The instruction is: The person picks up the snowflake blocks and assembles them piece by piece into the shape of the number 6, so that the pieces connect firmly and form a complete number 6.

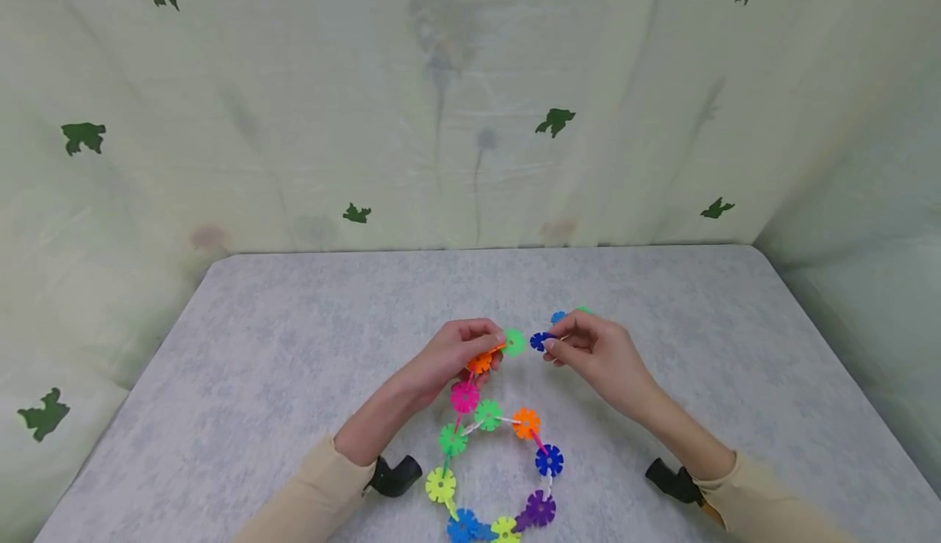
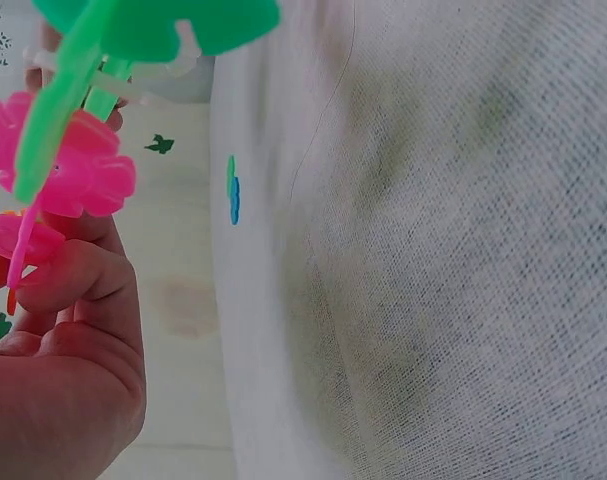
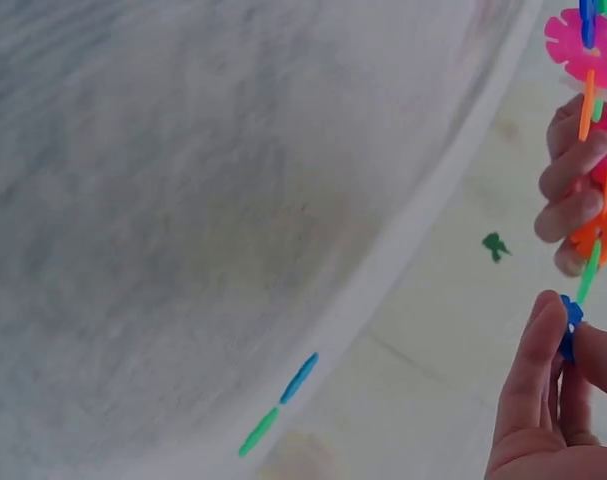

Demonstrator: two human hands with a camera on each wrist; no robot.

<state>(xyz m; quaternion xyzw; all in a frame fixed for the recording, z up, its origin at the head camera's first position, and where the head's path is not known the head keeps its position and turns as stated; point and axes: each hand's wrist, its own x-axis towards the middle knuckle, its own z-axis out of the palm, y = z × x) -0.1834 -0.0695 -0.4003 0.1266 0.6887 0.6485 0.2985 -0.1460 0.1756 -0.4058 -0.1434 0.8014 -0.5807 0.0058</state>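
My left hand (image 1: 443,363) pinches the upper end of a chain of colourful notched plastic interlocking discs. Around its fingertips are orange discs (image 1: 481,362), with a green disc (image 1: 514,342) sticking out toward the right. From there a pink disc (image 1: 465,397) leads down to a ring of linked discs, among them a yellow-green disc (image 1: 441,486) and a purple disc (image 1: 541,509). My right hand (image 1: 606,361) pinches a dark blue disc (image 1: 540,341) between thumb and fingertips, facing the green one. In the right wrist view, the blue disc (image 3: 570,325) is right at the green disc's edge.
Behind my right hand, a light blue disc (image 1: 559,317) and a green disc (image 1: 584,310) lie on the grey table (image 1: 294,322). A pale curtain with green leaf shapes (image 1: 555,122) hangs beyond the table's back edge. Black wrist devices (image 1: 395,476) sit at both cuffs.
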